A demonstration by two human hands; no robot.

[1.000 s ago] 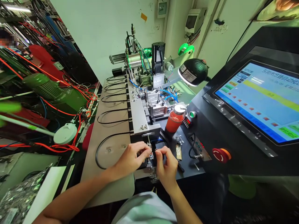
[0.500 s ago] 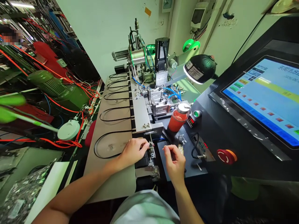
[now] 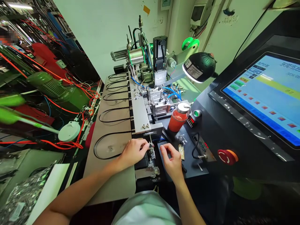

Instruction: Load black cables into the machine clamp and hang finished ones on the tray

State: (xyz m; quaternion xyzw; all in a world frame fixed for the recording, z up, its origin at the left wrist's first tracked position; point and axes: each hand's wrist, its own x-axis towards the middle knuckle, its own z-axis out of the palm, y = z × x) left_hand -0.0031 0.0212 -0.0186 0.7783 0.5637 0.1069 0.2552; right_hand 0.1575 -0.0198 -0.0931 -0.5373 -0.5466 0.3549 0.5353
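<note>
My left hand (image 3: pixel 133 152) is pinched on a small dark part at the near end of the machine's feed track (image 3: pixel 137 116), right by a little metal clamp fixture (image 3: pixel 152 152). A black cable loop (image 3: pixel 103 147) lies on the beige plate just left of that hand. My right hand (image 3: pixel 171 160) hovers over the dark deck a short way right of the fixture, fingers curled with thumb and forefinger close together; what they hold, if anything, is too small to make out.
An orange bottle with a white cap (image 3: pixel 178 117) stands behind my right hand. A red emergency-stop button (image 3: pixel 225 156) and a touchscreen (image 3: pixel 264 100) sit on the black console at right. A lit lamp (image 3: pixel 198 68) hangs over the machine. Red cables and green motors crowd the left.
My right hand drew away rightward from the fixture, then came partway back toward it. My left hand stayed pinched at the fixture. The camera shifted a little.
</note>
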